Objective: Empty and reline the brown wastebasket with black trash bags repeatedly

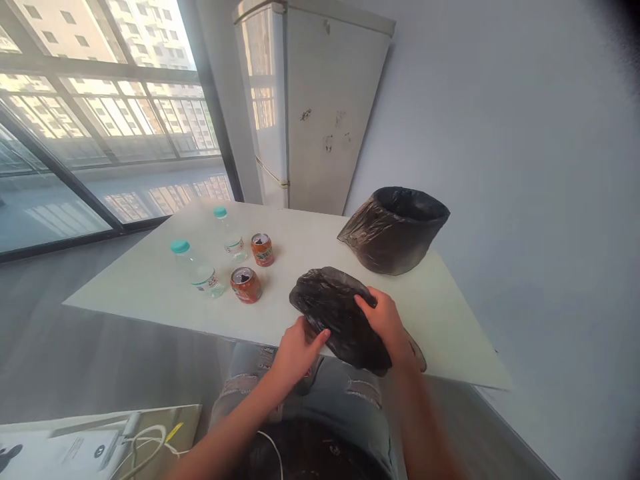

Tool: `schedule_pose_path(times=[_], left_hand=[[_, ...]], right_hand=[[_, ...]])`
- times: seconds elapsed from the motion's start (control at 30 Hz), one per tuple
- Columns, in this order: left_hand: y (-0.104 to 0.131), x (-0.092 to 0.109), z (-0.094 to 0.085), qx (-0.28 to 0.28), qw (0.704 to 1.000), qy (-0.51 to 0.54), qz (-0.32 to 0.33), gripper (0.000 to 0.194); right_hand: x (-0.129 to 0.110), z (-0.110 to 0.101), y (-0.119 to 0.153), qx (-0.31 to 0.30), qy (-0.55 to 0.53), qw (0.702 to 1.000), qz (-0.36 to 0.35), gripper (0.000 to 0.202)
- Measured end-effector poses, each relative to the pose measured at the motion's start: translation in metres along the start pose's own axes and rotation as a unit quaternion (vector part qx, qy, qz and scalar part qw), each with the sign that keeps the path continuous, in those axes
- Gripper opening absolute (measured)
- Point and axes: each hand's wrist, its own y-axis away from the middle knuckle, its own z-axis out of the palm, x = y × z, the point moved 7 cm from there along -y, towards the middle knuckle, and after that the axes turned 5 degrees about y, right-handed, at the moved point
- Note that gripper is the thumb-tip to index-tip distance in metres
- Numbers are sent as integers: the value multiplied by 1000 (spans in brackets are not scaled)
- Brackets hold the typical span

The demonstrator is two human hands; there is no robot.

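Note:
A black plastic bag (345, 327), whose rim looks opened around something I cannot make out, is tilted over the table's near edge. My left hand (299, 347) grips its lower left rim with the thumb on top. On its right side my right hand (385, 317) clasps the rim, thumb inside and fingers behind. Behind it stands a bin (397, 233) lined with another black bag, its mouth wide. Two orange drink cans, a near one (246, 287) and a far one (263, 250), stand left of the bag.
Two clear bottles with teal caps, one nearer (197, 270) and one farther (230, 235), stand at the left of the white table (165, 293). A fridge (325, 107) is behind the table, a wall to the right. White equipment with cables (80, 450) lies low at the left.

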Motion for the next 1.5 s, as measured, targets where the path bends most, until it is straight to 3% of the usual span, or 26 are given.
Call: schedule_pose_path(times=[0.07, 0.13, 0.23, 0.3, 0.4, 0.6, 0.67, 0.73, 0.83, 0.93, 1.0, 1.07, 1.1, 1.17, 1.23, 1.27, 1.3, 1.37, 1.43, 1.5], left_hand=[[-14, 6, 4, 12, 999, 38, 22, 38], [-27, 11, 4, 22, 994, 95, 47, 34], [-42, 8, -8, 59, 983, 165, 48, 31], [-46, 1, -18, 93, 976, 196, 20, 37], [-43, -1, -20, 92, 969, 229, 7, 48], [-30, 3, 1, 28, 978, 209, -6, 56], [-33, -1, -9, 37, 976, 213, -12, 58], [-38, -2, -30, 55, 973, 222, -10, 58], [-41, 6, -66, 77, 972, 220, 21, 61], [-39, 18, -84, 41, 977, 205, 49, 53], [-38, 22, -83, 0, 982, 175, 69, 34], [-42, 19, -80, -14, 988, 128, 85, 23], [-46, 15, -78, -8, 991, 104, 86, 25], [-57, 8, -76, 26, 994, 65, 82, 28], [-67, 6, -73, 60, 993, 39, 89, 32], [-71, 7, -71, 66, 993, 33, 95, 35], [-73, 9, -67, 65, 992, 30, 101, 39], [-69, 11, -59, 52, 992, 25, 113, 56], [-59, 8, -51, 44, 991, -6, 125, 80], [-48, 0, -46, 50, 989, -61, 126, 81]], right_hand=[[-5, -3, 21, -3, -162, 987, 3, 34], [-4, -8, 38, -13, -248, 968, 18, 43], [6, -29, 50, 17, -228, 973, 19, 48], [13, -33, 52, -25, -232, 972, 19, 51], [18, -18, 56, -130, -289, 947, 48, 59], [14, 10, 55, -109, -321, 940, 35, 51], [25, 1, 54, -47, -331, 941, 58, 52], [37, -17, 56, 13, -333, 939, 85, 69], [38, -41, 61, -3, -333, 941, 65, 103], [23, -45, 67, -103, -286, 952, -17, 98], [19, -36, 69, -155, -240, 957, -50, 80], [25, -23, 65, -167, -187, 967, -44, 63], [30, -19, 61, -139, -152, 978, -29, 57], [38, -23, 53, -2, -59, 998, 3, 50], [29, -35, 57, 174, 22, 984, -11, 47], [18, -35, 61, 223, 46, 973, -45, 45], [5, -30, 65, 233, 65, 966, -88, 43], [-14, -9, 70, 181, 100, 966, -158, 46], [-16, 12, 70, 117, 158, 968, -155, 51], [-4, 23, 63, 81, 213, 968, -109, 45]])
